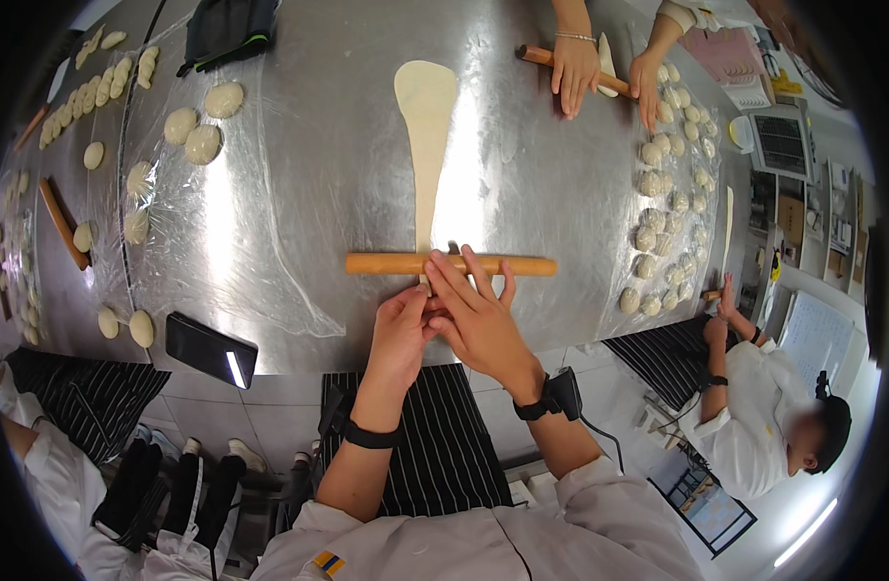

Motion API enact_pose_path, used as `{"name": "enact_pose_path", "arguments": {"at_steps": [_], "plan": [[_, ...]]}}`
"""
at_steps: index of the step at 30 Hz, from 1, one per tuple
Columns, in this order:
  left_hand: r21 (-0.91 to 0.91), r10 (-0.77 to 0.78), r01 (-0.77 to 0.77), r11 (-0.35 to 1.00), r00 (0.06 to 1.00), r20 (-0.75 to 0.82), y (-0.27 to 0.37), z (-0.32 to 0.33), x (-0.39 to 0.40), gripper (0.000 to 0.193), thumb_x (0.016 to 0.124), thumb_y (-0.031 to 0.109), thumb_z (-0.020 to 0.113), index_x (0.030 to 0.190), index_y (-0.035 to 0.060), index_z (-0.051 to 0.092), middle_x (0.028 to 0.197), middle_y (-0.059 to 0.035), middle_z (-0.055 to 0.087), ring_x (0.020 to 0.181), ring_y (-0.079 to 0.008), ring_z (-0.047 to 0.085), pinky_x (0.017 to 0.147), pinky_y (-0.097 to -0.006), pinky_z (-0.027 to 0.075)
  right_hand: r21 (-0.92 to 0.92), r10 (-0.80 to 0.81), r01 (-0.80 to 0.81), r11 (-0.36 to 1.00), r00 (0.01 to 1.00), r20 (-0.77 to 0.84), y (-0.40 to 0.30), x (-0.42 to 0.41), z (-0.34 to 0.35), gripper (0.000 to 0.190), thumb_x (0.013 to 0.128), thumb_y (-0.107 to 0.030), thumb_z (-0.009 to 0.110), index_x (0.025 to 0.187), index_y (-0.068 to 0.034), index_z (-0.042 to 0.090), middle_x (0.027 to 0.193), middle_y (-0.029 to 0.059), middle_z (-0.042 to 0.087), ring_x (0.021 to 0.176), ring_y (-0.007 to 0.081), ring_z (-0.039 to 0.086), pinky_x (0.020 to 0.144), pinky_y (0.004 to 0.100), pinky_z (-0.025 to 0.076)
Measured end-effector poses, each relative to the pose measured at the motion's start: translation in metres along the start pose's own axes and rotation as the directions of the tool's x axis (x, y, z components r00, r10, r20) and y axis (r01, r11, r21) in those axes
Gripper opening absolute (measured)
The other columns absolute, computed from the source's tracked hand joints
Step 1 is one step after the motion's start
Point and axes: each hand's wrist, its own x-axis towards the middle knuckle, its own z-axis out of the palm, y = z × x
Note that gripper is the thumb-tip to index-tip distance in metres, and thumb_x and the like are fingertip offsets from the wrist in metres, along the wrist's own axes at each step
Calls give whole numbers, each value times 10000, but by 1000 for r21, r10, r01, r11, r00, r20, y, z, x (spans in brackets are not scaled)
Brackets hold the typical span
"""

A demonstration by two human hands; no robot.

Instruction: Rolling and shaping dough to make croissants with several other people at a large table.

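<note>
A long flattened strip of dough (431,145) lies on the steel table, broad and rounded at its far end and narrow toward me. Across its narrow near part rests a wooden rolling pin (386,263). The fingers of my right hand (481,319) lie flat over the middle of the pin. Just below the pin, my left hand (401,327) pinches the near tip of the dough between thumb and fingers, close to my right thumb. The very end of the dough is hidden by my fingers.
Dough balls (201,144) lie under plastic film on the left, and several more (655,181) on the right. A black phone (210,348) sits at the table's near edge. A co-worker's hands (577,72) rest on another rolling pin (539,55) at far right.
</note>
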Motion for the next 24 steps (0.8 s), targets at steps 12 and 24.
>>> {"name": "enact_pose_path", "arguments": {"at_steps": [12, 24], "plan": [[-61, 8, -7, 998, 1000, 5, -5, -3, -3, 340, 1163, 251, 520, 1239, -20, 712, 1110, -86, 762, 1015, -151, 735, 908, -296, 593, -34, 0, -2, 999, 999, -42, 6, 15, 2, 665, 1081, -385, 587, 1676, -140, 422, 1776, 13, 333, 1658, 352, 219, 1247, 737, 86], [-85, -4, 1, 996, 1000, -31, -9, -1, -12, 258, 1140, 222, 567, 1188, 9, 704, 1053, -73, 749, 886, -122, 701, 820, -274, 602, 25, -4, 3, 1000, 1000, 27, -4, -13, 5, 643, 1068, -362, 612, 1654, -142, 463, 1766, 1, 356, 1657, 343, 232, 1258, 721, 65]]}}
